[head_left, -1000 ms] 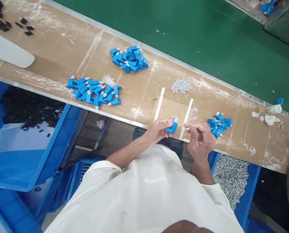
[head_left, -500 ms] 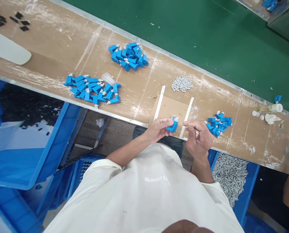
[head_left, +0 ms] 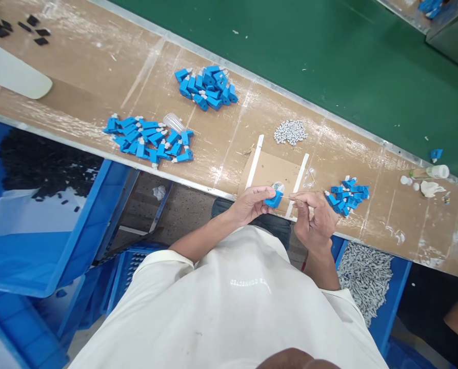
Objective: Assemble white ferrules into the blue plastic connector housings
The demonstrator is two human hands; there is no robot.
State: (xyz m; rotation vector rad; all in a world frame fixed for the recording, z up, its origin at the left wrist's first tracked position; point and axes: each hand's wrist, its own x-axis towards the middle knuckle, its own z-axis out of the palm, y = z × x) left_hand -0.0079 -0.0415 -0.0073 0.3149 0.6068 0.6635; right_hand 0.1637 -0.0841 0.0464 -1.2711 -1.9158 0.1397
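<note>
Left hand [head_left: 253,206] pinches blue block [head_left: 274,200] at bench's [head_left: 390,179] near edge, probably steadying it; right hand [head_left: 316,215] pinches thin stick [head_left: 289,197], tip at block's right side. Blue pile [head_left: 347,197] sits right, likely for easy reach.

Our bench [head_left: 136,56] is brown & scuffed; taking its cardboard pad [head_left: 277,166] w/ 2 white strips [head_left: 255,161] as clock ctr, we've got a grey-pcs pile [head_left: 291,132] at 1. There's a blue heap [head_left: 206,88] at approx 11, a 2nd blue heap [head_left: 150,136] betw 9 & 10 and a 3rd blue heap [head_left: 347,197] betw 3 & 4. We also see black pcs [head_left: 42,32] far out at 10, plus a capped tube [head_left: 429,172] nr a rumpled white scrap [head_left: 432,189], both approx 3.
</note>
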